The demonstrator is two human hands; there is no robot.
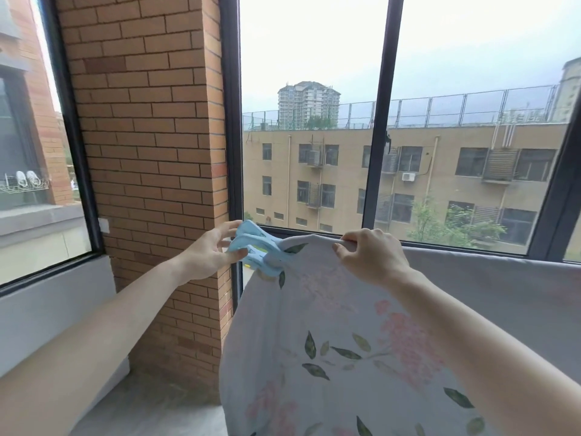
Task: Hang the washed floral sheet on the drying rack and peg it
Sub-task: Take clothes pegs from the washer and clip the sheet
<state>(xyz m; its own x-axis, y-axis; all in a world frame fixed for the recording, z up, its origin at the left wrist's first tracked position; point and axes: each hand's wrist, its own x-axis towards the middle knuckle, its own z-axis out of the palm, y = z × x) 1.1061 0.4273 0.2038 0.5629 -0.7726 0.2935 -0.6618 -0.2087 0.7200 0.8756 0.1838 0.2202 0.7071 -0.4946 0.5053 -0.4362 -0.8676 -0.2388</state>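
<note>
The floral sheet (330,341) is gripped at its top fold by the right hand (371,256), while a blue peg (256,248) is pinched onto its edge by the left hand (209,254).

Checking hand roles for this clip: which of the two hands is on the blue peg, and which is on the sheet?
The left hand holds the blue peg at the sheet's left end. The right hand grips the top edge of the floral sheet, fingers curled over it.
</note>
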